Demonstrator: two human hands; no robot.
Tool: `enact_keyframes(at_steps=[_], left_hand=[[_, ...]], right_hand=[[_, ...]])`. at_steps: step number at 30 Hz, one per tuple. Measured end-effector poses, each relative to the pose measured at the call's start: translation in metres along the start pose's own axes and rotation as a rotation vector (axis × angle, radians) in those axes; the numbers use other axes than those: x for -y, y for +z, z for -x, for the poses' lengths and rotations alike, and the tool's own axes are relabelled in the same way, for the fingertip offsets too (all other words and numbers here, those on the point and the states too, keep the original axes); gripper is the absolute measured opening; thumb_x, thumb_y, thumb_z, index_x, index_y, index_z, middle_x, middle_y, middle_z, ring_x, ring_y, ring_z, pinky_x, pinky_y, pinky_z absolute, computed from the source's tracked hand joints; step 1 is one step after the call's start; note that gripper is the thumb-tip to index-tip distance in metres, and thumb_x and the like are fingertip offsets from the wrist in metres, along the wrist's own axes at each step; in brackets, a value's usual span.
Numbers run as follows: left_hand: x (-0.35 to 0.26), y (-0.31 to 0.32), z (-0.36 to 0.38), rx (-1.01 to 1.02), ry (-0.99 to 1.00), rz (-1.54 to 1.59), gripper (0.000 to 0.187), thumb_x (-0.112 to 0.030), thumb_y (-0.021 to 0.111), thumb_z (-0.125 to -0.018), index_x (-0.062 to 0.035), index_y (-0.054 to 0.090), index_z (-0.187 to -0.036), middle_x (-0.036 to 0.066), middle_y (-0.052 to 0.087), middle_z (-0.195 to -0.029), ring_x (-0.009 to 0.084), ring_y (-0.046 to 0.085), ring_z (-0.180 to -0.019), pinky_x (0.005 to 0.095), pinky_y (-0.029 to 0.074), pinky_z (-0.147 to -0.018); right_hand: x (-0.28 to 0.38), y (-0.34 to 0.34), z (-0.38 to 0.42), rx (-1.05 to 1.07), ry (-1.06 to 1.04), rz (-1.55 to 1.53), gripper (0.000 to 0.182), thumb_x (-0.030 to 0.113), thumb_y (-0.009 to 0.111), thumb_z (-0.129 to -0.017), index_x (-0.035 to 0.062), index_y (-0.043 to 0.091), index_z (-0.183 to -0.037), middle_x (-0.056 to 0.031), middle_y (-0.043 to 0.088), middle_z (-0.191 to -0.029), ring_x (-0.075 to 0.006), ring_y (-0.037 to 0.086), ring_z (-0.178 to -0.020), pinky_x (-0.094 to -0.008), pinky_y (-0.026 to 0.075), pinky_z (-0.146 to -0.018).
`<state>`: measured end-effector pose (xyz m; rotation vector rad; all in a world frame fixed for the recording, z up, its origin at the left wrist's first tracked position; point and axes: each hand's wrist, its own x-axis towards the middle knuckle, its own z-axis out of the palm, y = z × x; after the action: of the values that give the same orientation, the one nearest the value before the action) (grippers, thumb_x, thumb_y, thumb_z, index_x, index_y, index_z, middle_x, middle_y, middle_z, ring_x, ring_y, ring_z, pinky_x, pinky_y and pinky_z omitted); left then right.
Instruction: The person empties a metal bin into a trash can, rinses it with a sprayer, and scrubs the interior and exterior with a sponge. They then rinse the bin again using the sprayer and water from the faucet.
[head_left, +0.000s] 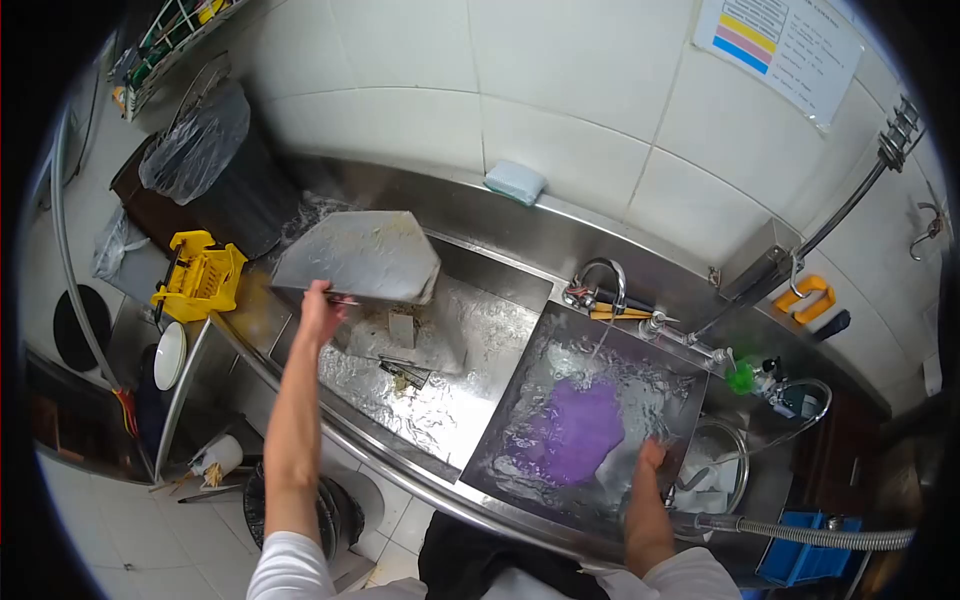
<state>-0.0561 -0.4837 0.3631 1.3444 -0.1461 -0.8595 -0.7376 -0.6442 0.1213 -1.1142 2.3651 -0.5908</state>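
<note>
My left hand (pixel 319 312) is closed on the near edge of a large grey tray (pixel 365 255), which is tilted above the left sink (pixel 480 325). Bits of food residue cling to the tray's surface. Below it, in that sink, lie wet scraps around a drain piece (pixel 404 372). The right basin (pixel 500 400) holds rippling water and a purple cloth-like thing (pixel 583 432). A tap (pixel 604 285) runs into this water. Near the basin's right side is my right hand (pixel 652 455), at the water; its fingertips are hidden, and I cannot make out whether it grips anything.
A black bin (pixel 235 185) with a clear liner and a yellow mop wringer (pixel 200 275) stand at the left. White dishes (pixel 712 480) sit right of the basin. A ribbed hose (pixel 810 537) crosses the lower right. A wrapped sponge (pixel 516 182) rests on the back ledge.
</note>
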Motion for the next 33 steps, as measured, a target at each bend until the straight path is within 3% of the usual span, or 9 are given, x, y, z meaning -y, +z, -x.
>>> enact_keyframes(at_steps=[4, 5, 10, 13, 15, 18, 24, 28, 33], left_hand=[[-0.039, -0.008, -0.001, -0.135, 0.082, -0.377, 0.034, -0.033, 0.050, -0.094, -0.0056, 0.052, -0.114, 0.012, 0.064, -0.093, 0.0239, 0.061, -0.068, 0.0366, 0.051, -0.053], [-0.044, 0.012, 0.011, -0.265, 0.190, -0.505, 0.040, -0.034, 0.050, -0.095, -0.0038, 0.053, -0.121, 0.014, 0.066, -0.098, 0.0256, 0.063, -0.072, 0.0382, 0.053, -0.057], [-0.057, -0.003, -0.010, -0.351, 0.195, -1.108, 0.041, -0.028, 0.052, -0.092, 0.0035, 0.057, -0.119, 0.019, 0.065, -0.105, 0.0284, 0.066, -0.085, 0.0403, 0.053, -0.063], [-0.040, 0.005, 0.018, -0.378, 0.192, -0.962, 0.040, -0.024, 0.055, -0.089, 0.0078, 0.058, -0.113, 0.023, 0.065, -0.107, 0.0270, 0.065, -0.096, 0.0382, 0.052, -0.069], [-0.015, -0.007, 0.040, -0.324, 0.320, -0.902, 0.052, -0.030, 0.053, -0.095, 0.0018, 0.045, -0.136, 0.017, 0.057, -0.126, 0.0271, 0.057, -0.112, 0.0387, 0.050, -0.084], [0.024, -0.008, 0.100, -0.341, 0.403, -0.745, 0.060, -0.026, 0.056, -0.095, -0.0003, 0.036, -0.145, 0.016, 0.049, -0.140, 0.0268, 0.050, -0.125, 0.0396, 0.044, -0.098], [0.004, 0.053, 0.144, -0.197, 0.693, -0.817, 0.029, -0.018, 0.061, -0.091, 0.0029, 0.066, -0.111, 0.009, 0.069, -0.101, 0.0153, 0.063, -0.091, 0.0285, 0.049, -0.082], [-0.004, 0.087, 0.086, -0.354, 0.695, -1.047, 0.026, -0.018, 0.061, -0.085, -0.0043, 0.071, -0.105, 0.016, 0.072, -0.098, 0.0248, 0.069, -0.094, 0.0332, 0.051, -0.085], [-0.014, 0.097, 0.064, -0.397, 0.586, -1.139, 0.027, -0.016, 0.061, -0.085, -0.0038, 0.071, -0.107, 0.016, 0.071, -0.100, 0.0251, 0.068, -0.097, 0.0329, 0.051, -0.088]], right_hand=[[-0.011, 0.025, -0.012, 1.585, 0.512, -1.361, 0.039, 0.034, 0.047, -0.091, 0.0029, 0.064, -0.108, -0.0199, 0.064, -0.113, -0.0340, 0.061, -0.106, -0.0458, 0.051, -0.085], [0.083, -0.023, 0.052, 1.253, 0.510, -1.000, 0.048, 0.035, 0.045, -0.093, -0.0037, 0.055, -0.119, -0.0236, 0.057, -0.126, -0.0362, 0.054, -0.118, -0.0455, 0.046, -0.096], [0.293, -0.060, 0.221, 1.909, 0.265, -1.143, 0.053, 0.031, 0.050, -0.098, -0.0105, 0.044, -0.131, -0.0269, 0.052, -0.130, -0.0384, 0.050, -0.123, -0.0466, 0.039, -0.106], [0.326, -0.065, 0.248, 1.888, 0.353, -1.055, 0.051, 0.031, 0.049, -0.099, -0.0064, 0.045, -0.134, -0.0227, 0.049, -0.137, -0.0305, 0.040, -0.134, -0.0437, 0.034, -0.110], [0.277, -0.033, 0.211, 1.361, -0.143, -1.091, 0.053, 0.033, 0.052, -0.098, -0.0021, 0.045, -0.137, -0.0165, 0.048, -0.140, -0.0254, 0.034, -0.138, -0.0397, 0.031, -0.111], [0.127, -0.003, 0.094, 0.601, -0.297, -0.365, 0.038, 0.031, 0.057, -0.093, 0.0026, 0.063, -0.118, -0.0111, 0.067, -0.109, -0.0261, 0.061, -0.103, -0.0397, 0.046, -0.091], [0.074, 0.019, 0.063, 1.259, 0.671, -0.984, 0.037, 0.028, 0.043, -0.093, -0.0002, 0.058, -0.112, -0.0174, 0.061, -0.121, -0.0292, 0.059, -0.110, -0.0415, 0.048, -0.092], [0.275, -0.032, 0.190, 1.898, 0.485, -1.230, 0.051, 0.028, 0.052, -0.095, -0.0099, 0.044, -0.129, -0.0274, 0.044, -0.139, -0.0405, 0.045, -0.128, -0.0483, 0.039, -0.108], [0.330, -0.056, 0.234, 1.609, 0.196, -1.097, 0.061, 0.035, 0.050, -0.097, -0.0062, 0.036, -0.140, -0.0234, 0.036, -0.147, -0.0321, 0.029, -0.140, -0.0451, 0.021, -0.116]])
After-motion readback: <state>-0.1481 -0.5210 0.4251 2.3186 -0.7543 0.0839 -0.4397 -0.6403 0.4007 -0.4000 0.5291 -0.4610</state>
